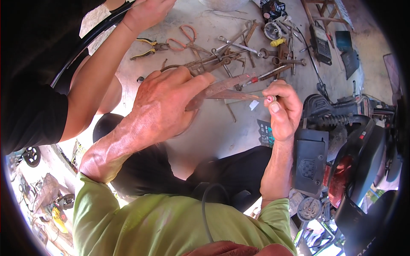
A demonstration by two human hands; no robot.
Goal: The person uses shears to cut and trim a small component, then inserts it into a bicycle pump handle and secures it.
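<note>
My left hand (164, 100) is closed around a pair of rusty scissors (230, 85); their handles are hidden in the fingers. The two blades stand apart and point right, toward my other hand. My right hand (284, 109) is closed in a pinch, thumb against the bent fingers. Between its fingertips shows the end of a small pinkish round piece (270, 99) with a dark centre, close to the blade tips. I cannot tell whether the lower blade touches it. A small white scrap (254, 105) lies on the floor below the blades.
Ahead lie yellow-black pliers (147, 48), orange-handled scissors (183, 39), several wrenches (241, 46) and a black handheld radio (320, 42). At left, another person's arm (96, 74) reaches beside a curved black tube-like thing (92, 36). Motorbike parts (358, 158) crowd the right.
</note>
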